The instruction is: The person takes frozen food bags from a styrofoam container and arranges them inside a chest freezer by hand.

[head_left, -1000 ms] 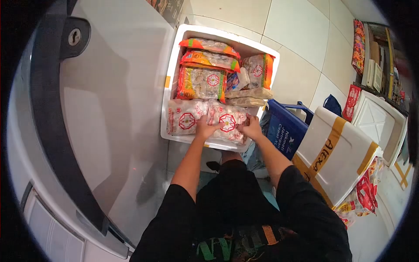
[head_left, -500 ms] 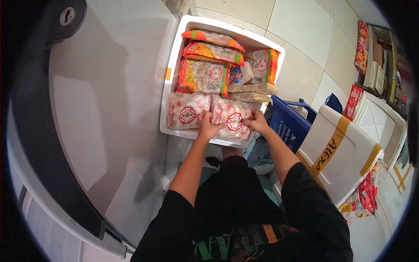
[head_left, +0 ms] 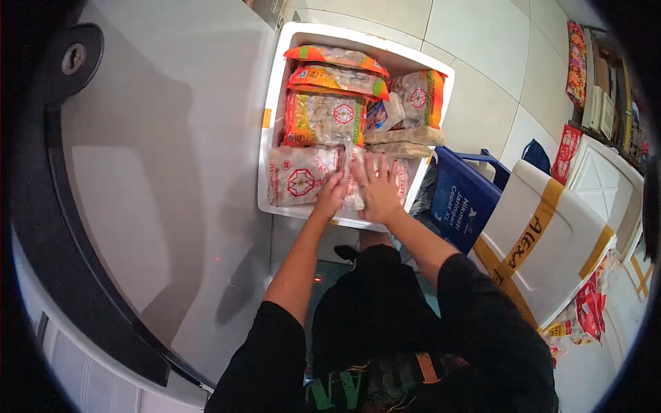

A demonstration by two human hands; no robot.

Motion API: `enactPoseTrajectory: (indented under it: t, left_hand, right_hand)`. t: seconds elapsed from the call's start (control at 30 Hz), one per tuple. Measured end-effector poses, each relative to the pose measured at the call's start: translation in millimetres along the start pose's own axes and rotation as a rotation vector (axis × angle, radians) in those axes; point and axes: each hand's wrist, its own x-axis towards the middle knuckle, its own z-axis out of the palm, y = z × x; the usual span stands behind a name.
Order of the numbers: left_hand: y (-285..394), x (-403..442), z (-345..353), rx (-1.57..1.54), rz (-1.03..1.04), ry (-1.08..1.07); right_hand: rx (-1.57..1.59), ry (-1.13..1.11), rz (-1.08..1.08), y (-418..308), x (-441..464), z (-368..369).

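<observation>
Inside a white foam box [head_left: 274,117], two clear plastic food packets with red print lie side by side at the near end. My right hand [head_left: 380,196] rests flat, fingers spread, on top of the right packet [head_left: 354,182]. At that packet's left edge is my left hand [head_left: 331,196], its fingers closed on the edge and partly hidden. The left packet [head_left: 297,175] lies just beside it, red emblem up. Behind them, orange-edged food packets [head_left: 320,117] are stacked and leaning. Another orange-edged packet [head_left: 418,100] and two pale flat packs [head_left: 403,141] are at the right.
A large grey-white panel with a black edge and a lock [head_left: 74,59] fills the left side. Right of the box are a blue bag [head_left: 465,199] with white lettering and a white taped box [head_left: 544,234] marked "Alexa". Shelves [head_left: 606,96] stand at the far right on the tiled floor [head_left: 475,96].
My right hand has gone from gripping the right packet's edge to lying flat on it with fingers spread. The left hand stays at its left edge. The view has shifted slightly.
</observation>
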Motion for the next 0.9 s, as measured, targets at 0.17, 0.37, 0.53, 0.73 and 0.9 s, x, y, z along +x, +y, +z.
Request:
enactPoseTrajectory:
  t: [0.17,0.37,0.53,0.73,0.9]
  left_hand:
    - [-32,4,-15,-0.291,-0.158,-0.103]
    - [6,-11,-14,-0.447,-0.289,-0.066]
    - [-26,-2,-19,-0.162,-0.220,0.029]
    - [-59,-6,-36,-0.156,-0.107,-0.116]
    - [-78,-33,-10,-0.230,0.109,0.024]
  right_hand:
    - [-0.017,0.013,-0.050,-12,9,19]
    - [-0.028,0.018,0.029,-18,7,22]
    - [-0.095,0.057,0.086,-24,23,47]
    - [-0.159,0.123,0.132,-27,27,52]
    - [-0.136,0.085,-0.020,-22,34,64]
